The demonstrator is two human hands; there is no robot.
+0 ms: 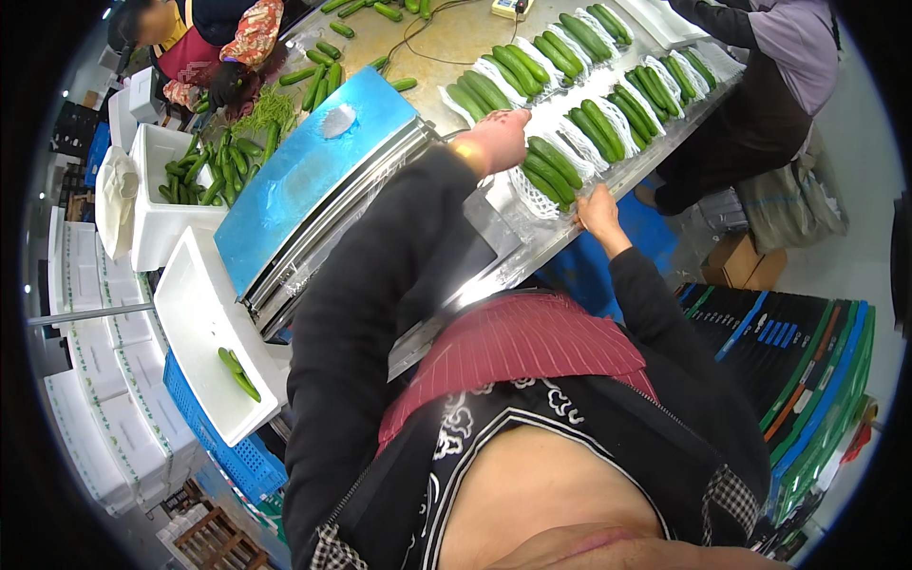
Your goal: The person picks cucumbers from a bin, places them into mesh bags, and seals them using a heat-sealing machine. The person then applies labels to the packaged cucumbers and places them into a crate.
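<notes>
My left hand point(499, 137), in a pinkish glove, is over the near end of the packing table, beside cucumbers in white foam net point(479, 92). Its fingers look partly curled; whether they hold anything is unclear. My right hand point(597, 212) is bare and lies at the table's metal edge, close to the nearest net-wrapped cucumbers point(550, 171). Its fingertips are partly hidden, so its grip cannot be told. Several more groups of cucumbers in foam nets point(634, 110) run in two rows away from me. Left of my hands stands a wrapping machine with a blue top point(313, 178).
Loose cucumbers point(324, 82) and cables lie on the table point(434, 43). White foam boxes point(167, 239) with cucumbers stand left. One co-worker handles cucumbers at the upper left; another stands at the upper right. Folded crates point(776, 356) are stacked at the right, near a cardboard box point(734, 260).
</notes>
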